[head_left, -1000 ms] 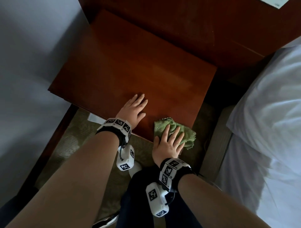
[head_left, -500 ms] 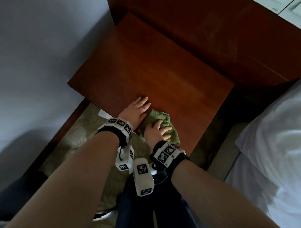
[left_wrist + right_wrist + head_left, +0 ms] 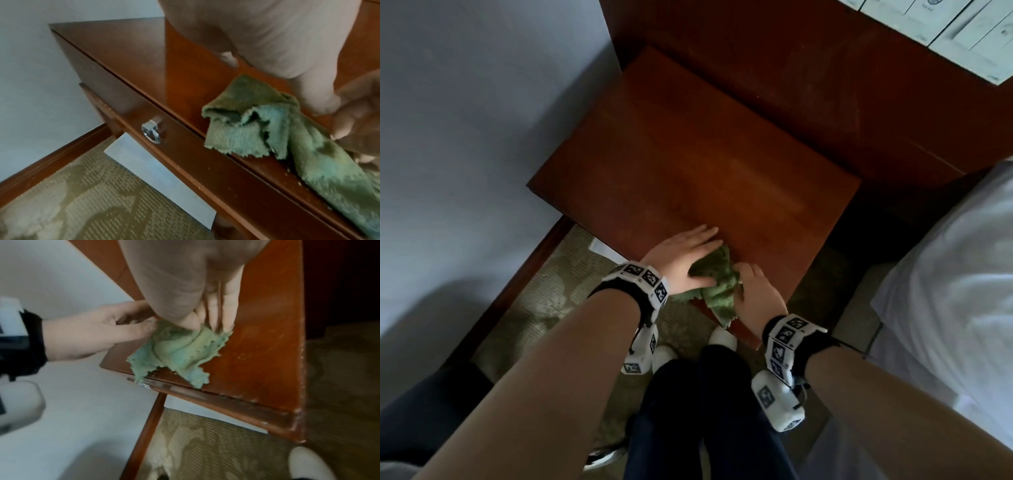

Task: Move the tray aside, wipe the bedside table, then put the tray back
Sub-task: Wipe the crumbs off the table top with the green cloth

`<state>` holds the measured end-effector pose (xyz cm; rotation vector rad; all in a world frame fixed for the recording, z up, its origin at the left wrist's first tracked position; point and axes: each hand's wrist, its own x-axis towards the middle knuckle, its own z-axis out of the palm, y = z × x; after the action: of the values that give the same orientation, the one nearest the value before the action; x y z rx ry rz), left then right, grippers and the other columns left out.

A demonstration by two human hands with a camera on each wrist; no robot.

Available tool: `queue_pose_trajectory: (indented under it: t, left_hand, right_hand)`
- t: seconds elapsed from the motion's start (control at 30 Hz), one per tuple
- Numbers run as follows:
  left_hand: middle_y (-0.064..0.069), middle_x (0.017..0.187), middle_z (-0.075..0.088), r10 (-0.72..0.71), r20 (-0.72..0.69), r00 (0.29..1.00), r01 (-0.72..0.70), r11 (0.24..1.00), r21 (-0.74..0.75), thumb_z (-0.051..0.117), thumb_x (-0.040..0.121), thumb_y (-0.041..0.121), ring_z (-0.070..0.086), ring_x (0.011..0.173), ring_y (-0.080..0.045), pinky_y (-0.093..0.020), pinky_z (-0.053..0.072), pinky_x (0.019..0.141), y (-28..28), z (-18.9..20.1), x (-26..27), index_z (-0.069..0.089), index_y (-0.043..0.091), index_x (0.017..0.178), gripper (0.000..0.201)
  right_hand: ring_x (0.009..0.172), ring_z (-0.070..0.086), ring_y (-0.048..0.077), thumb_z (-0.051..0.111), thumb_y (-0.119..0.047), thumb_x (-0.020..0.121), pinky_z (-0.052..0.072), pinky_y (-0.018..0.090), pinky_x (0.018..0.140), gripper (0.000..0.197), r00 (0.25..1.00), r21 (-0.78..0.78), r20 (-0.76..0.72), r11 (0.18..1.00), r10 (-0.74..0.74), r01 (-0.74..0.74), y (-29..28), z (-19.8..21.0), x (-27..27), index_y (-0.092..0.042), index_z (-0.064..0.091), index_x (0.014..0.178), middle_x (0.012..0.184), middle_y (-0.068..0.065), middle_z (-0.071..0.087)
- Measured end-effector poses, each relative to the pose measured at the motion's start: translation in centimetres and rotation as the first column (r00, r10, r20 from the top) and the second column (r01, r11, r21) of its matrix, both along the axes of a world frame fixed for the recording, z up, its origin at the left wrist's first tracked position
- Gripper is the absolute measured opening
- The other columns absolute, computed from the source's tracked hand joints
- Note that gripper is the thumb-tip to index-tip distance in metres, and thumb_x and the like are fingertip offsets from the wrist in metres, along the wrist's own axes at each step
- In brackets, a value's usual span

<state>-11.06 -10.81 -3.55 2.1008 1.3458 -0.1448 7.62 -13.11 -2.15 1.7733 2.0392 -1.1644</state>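
Since a second ago the right hand [image 3: 758,294] has dragged the green cloth [image 3: 714,281] leftward along the front edge of the bedside table [image 3: 688,164], from out near the right end to just beside the left hand [image 3: 681,260], and the two now meet over it. Back then the right palm lay flat on the spread cloth; now I see its fingers [image 3: 216,316] curled down and bunching the fabric, so I read that hand as gripping the cloth. Left hand has stayed about where it was on the table's front edge, fingers straight and flat, thumb [image 3: 141,328] touching the cloth's near fold; it holds nothing. Cloth is crumpled, with a corner hanging over the front edge above the drawer's ring pull [image 3: 151,132]. Specks show on the cloth and along the drawer lip, though the blur keeps me from saying what they are. Tray: not in any current view, so I cannot say where it sits; presumably off to the side. My read: the wipe has reached the near edge and the cloth is being gathered, which suggests the wiping step is close to done. Fetching the tray back is the step that remains. Bed [image 3: 945,274] lies to the right, carpet [image 3: 82,203] below.
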Motion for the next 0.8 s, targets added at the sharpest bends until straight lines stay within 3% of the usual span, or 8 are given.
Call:
queue_pose_trajectory:
  t: [0.1, 0.27, 0.47, 0.57, 0.63, 0.73, 0.8]
  left_hand:
    - [0.005, 0.160, 0.009, -0.052, -0.032, 0.998, 0.052, 0.998, -0.026, 0.046, 0.088, 0.058, 0.003, 0.148, -0.011, -0.033, 0.007, 0.123, -0.5, -0.6, 1.3, 0.023, 0.022, 0.148, 0.074]
    - [0.005, 0.161, 0.004, -0.113, -0.098, 0.989, 0.108, 0.993, -0.057, 0.044, 0.088, 0.060, -0.003, 0.149, -0.012, -0.034, 0.000, 0.124, -1.1, -1.7, 2.7, 0.021, 0.021, 0.149, 0.076]
    - [0.004, 0.161, -0.004, -0.164, -0.118, 0.980, 0.162, 0.987, -0.021, 0.056, 0.085, 0.053, -0.007, 0.149, -0.014, -0.034, -0.004, 0.123, -1.2, -1.8, 1.3, 0.017, 0.025, 0.150, 0.081]
    - [0.002, 0.161, -0.001, -0.093, -0.125, 0.988, 0.094, 0.996, 0.007, 0.056, 0.086, 0.051, -0.003, 0.149, -0.014, -0.032, -0.002, 0.123, -1.5, -1.1, 0.4, 0.014, 0.019, 0.150, 0.083]
    - [-0.002, 0.161, 0.007, -0.054, -0.126, 0.991, 0.057, 0.998, 0.023, 0.056, 0.087, 0.050, 0.003, 0.149, -0.017, -0.031, 0.000, 0.122, -1.5, -0.6, -0.4, 0.021, 0.014, 0.148, 0.080]
    - [-0.002, 0.158, 0.018, -0.015, -0.144, 0.989, 0.019, 1.000, 0.025, 0.056, 0.088, 0.046, 0.012, 0.147, -0.021, -0.034, 0.009, 0.121, -1.2, 0.0, -1.7, 0.030, 0.014, 0.145, 0.070]
    - [-0.001, 0.156, 0.022, 0.037, -0.152, 0.988, -0.033, 0.999, 0.032, 0.056, 0.089, 0.043, 0.016, 0.146, -0.021, -0.036, 0.015, 0.120, -1.0, 0.1, -2.5, 0.034, 0.017, 0.144, 0.065]
  right_hand:
    - [0.106, 0.056, 0.032, 0.048, -0.011, 0.090, 0.045, 0.037, 0.085, 0.034, 0.994, -0.048, -0.002, 0.993, 0.108, -0.108, 0.0, -0.2, 1.1, -0.010, 0.044, 0.124, 0.118, 0.012, 0.054]
    - [0.088, 0.062, 0.032, 0.054, -0.011, 0.085, 0.051, 0.038, 0.077, 0.025, 0.998, -0.138, -0.062, 0.990, 0.025, -0.033, -0.2, -1.0, 1.0, -0.005, 0.050, 0.108, 0.092, 0.014, 0.065]
    - [0.074, 0.059, 0.021, 0.062, -0.010, 0.082, 0.040, 0.014, 0.054, 0.019, 0.985, -0.162, -0.152, 0.985, -0.078, 0.053, -0.4, -1.8, -0.1, -0.003, 0.055, 0.099, 0.079, 0.008, 0.062]
    - [0.082, 0.063, 0.024, 0.064, -0.020, 0.082, 0.047, 0.024, 0.066, 0.021, 0.985, -0.151, -0.136, 0.984, -0.110, 0.089, -0.3, -1.9, -0.8, -0.009, 0.056, 0.098, 0.084, 0.005, 0.063]
    - [0.086, 0.063, 0.025, 0.064, -0.028, 0.082, 0.050, 0.030, 0.072, 0.025, 0.992, -0.134, -0.095, 0.989, -0.081, 0.068, 0.2, -1.8, -1.4, -0.013, 0.053, 0.100, 0.091, 0.005, 0.066]
    - [0.085, 0.064, 0.028, 0.061, -0.036, 0.084, 0.053, 0.039, 0.073, 0.033, 0.999, -0.114, -0.042, 0.993, -0.005, 0.000, 1.2, -1.8, -2.5, -0.015, 0.046, 0.104, 0.093, 0.006, 0.065]
    - [0.084, 0.064, 0.029, 0.059, -0.040, 0.085, 0.052, 0.038, 0.070, 0.036, 1.000, -0.090, -0.009, 0.996, 0.027, -0.028, 1.8, -1.8, -3.3, -0.015, 0.043, 0.106, 0.093, 0.006, 0.064]
